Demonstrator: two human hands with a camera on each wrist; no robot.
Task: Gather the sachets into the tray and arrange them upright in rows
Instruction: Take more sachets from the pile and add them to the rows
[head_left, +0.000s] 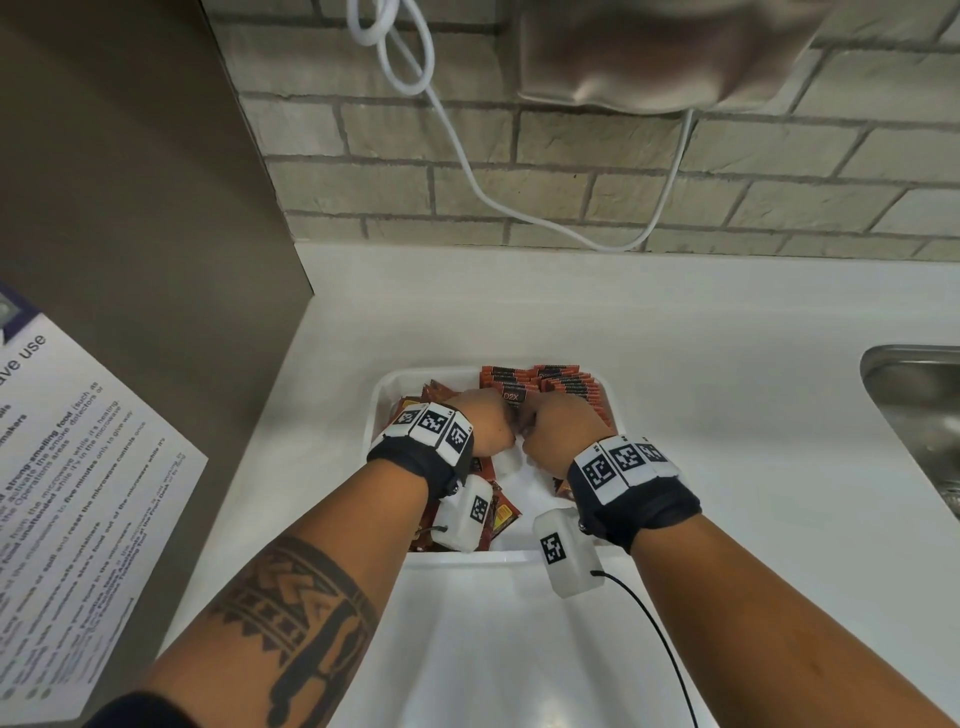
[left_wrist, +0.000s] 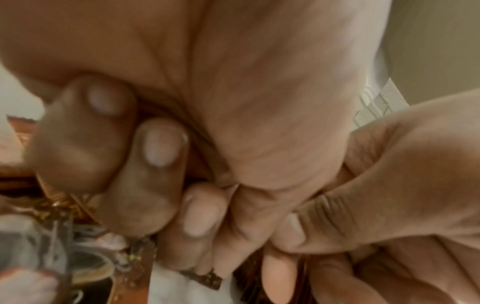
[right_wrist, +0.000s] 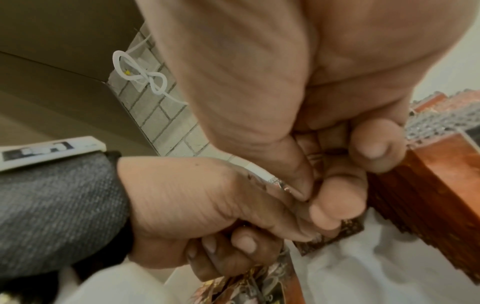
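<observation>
A white tray (head_left: 382, 395) sits on the counter. Red-brown sachets (head_left: 563, 384) stand upright in rows at its back right, and the same rows show as a block of sachets (right_wrist: 428, 195) in the right wrist view. Loose sachets (head_left: 415, 405) lie along the tray's left side. Over the tray's middle, my left hand (head_left: 506, 428) grips a bunch of sachets (right_wrist: 246, 288) in curled fingers (left_wrist: 153, 164). My right hand (head_left: 535, 426) touches it, its thumb and fingertip (right_wrist: 330, 209) pinching one sachet (right_wrist: 335, 236) at the top of that bunch.
A steel sink (head_left: 914, 395) is set into the white counter (head_left: 675, 322) at the right. A white cable (head_left: 467, 161) hangs down the brick wall behind. A printed notice (head_left: 78, 493) is stuck on the brown panel at the left. Another white tray-like surface (head_left: 467, 649) lies nearest me.
</observation>
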